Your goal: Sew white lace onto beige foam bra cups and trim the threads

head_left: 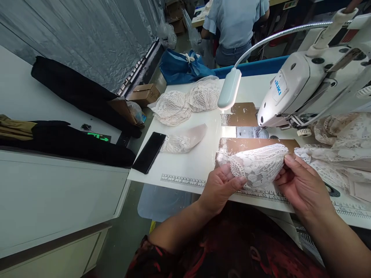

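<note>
A white lace bra cup (256, 166) is held up between my two hands, just in front of the sewing machine (290, 85). My left hand (220, 189) pinches its left end, thumb on top. At the right end, my right hand (301, 181) grips the edge between thumb and fingers. Below the machine's head, the metal needle plate (252, 132) lies between brown taped pieces (237, 144) on the table. To the left rests a smaller lace and beige fabric piece (184, 141), touching a black phone (149, 152). Behind it sits a pair of lace cups (188, 102).
A lamp (230, 89) on a bendable neck hangs over the table. More lace pieces (342, 150) are heaped at the right, near small black-handled scissors or a similar tool (332, 190). A ruler strip (182, 180) follows the front edge. A blue bag (185, 67) and a seated person (234, 31) are beyond.
</note>
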Demonstrator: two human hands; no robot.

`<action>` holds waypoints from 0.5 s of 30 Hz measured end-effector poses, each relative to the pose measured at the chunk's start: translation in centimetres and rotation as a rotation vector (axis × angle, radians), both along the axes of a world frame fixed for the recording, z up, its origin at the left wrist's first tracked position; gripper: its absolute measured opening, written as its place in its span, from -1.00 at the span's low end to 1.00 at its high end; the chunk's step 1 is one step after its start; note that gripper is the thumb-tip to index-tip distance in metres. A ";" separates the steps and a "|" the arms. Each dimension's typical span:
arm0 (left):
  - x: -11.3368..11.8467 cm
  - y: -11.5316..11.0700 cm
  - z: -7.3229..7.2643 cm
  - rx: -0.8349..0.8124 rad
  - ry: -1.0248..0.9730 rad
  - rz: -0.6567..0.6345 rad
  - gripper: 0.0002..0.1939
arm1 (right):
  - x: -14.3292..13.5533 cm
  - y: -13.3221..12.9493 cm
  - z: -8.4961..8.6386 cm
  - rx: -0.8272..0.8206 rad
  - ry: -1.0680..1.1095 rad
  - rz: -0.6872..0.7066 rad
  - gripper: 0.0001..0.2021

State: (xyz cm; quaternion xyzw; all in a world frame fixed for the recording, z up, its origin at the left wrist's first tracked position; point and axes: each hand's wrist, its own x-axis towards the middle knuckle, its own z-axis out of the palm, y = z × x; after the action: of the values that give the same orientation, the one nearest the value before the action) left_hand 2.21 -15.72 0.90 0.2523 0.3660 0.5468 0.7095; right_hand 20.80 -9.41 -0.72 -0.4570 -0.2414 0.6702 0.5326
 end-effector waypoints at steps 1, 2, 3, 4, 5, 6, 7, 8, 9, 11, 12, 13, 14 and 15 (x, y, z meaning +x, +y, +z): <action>0.0 0.1 0.0 -0.004 0.020 0.006 -0.55 | -0.2 0.0 0.2 -0.041 0.029 -0.048 -0.78; 0.0 0.1 0.0 -0.006 0.033 0.010 -0.56 | -0.3 0.0 0.4 -0.078 0.055 -0.097 -0.74; 0.0 0.1 0.0 -0.008 0.038 0.008 -0.57 | -0.4 0.1 0.5 -0.095 0.069 -0.110 -0.73; -0.1 0.1 0.1 -0.010 0.038 0.002 -0.57 | -0.6 0.2 0.6 -0.107 0.079 -0.110 -0.73; -0.1 0.1 0.2 -0.011 0.032 -0.005 -0.56 | -0.6 0.3 0.6 -0.115 0.087 -0.109 -0.73; -0.1 0.1 0.3 -0.010 0.023 -0.012 -0.55 | -0.7 0.3 0.6 -0.119 0.093 -0.106 -0.73; -0.1 0.1 0.5 -0.007 0.014 -0.018 -0.54 | -0.7 0.4 0.5 -0.122 0.098 -0.102 -0.73; -0.1 0.1 0.6 -0.005 0.007 -0.025 -0.54 | -0.7 0.5 0.4 -0.124 0.101 -0.096 -0.73; -0.1 0.1 0.8 -0.002 0.001 -0.030 -0.53 | -0.8 0.5 0.3 -0.126 0.102 -0.091 -0.73; 0.0 0.0 0.9 0.005 -0.004 -0.041 -0.52 | -0.8 0.6 0.1 -0.129 0.099 -0.079 -0.74; 0.0 0.0 0.8 0.012 -0.003 -0.046 -0.52 | -0.7 0.6 0.0 -0.130 0.096 -0.073 -0.74; -0.2 0.0 0.7 0.021 0.007 -0.051 -0.52 | -0.7 0.7 -0.2 -0.125 0.087 -0.067 -0.75; -0.5 0.0 0.5 0.032 0.028 -0.064 -0.52 | -0.6 0.8 -0.3 -0.104 0.062 -0.050 -0.75; -0.9 -0.1 0.2 0.040 0.061 -0.094 -0.52 | -0.4 0.8 -0.3 -0.070 0.024 -0.019 -0.77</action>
State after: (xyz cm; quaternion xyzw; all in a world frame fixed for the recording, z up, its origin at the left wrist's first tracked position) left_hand 1.26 -15.78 1.11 0.3000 0.3642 0.5122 0.7177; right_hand 20.40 -8.60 -1.05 -0.4697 -0.2072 0.6787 0.5252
